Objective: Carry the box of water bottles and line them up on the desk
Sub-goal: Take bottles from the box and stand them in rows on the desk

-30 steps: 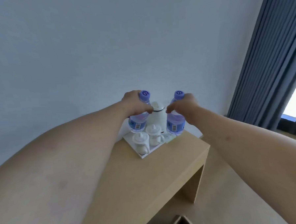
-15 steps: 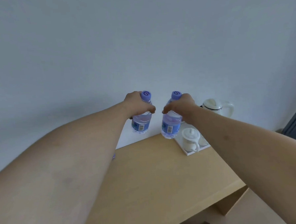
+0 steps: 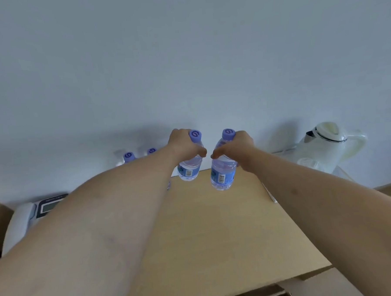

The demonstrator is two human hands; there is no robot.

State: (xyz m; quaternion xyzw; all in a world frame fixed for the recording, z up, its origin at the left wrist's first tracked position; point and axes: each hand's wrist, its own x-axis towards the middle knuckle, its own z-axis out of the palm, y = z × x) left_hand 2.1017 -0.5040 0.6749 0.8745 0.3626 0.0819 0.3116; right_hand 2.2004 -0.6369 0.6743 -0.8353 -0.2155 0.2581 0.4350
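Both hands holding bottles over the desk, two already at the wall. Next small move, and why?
Probably lower both and set them beside the two purple-capped bottles at the wall. The left hand and right hand each grip a clear purple-capped water bottle near the neck, seemingly just above the light wooden desk.

You have four water bottles in sight, all with purple caps: one in your left hand [image 3: 185,145], one in your right hand [image 3: 237,146], and two more standing at the back of the table [image 3: 216,226], half hidden behind your left forearm. The held ones are the left bottle [image 3: 189,168] and the right bottle [image 3: 222,174]; the standing pair show as a first cap [image 3: 129,156] and a second cap [image 3: 152,150]. One white kettle [image 3: 326,146]. One desk phone [image 3: 32,213]. One open cardboard box [image 3: 288,290] at the near edge.
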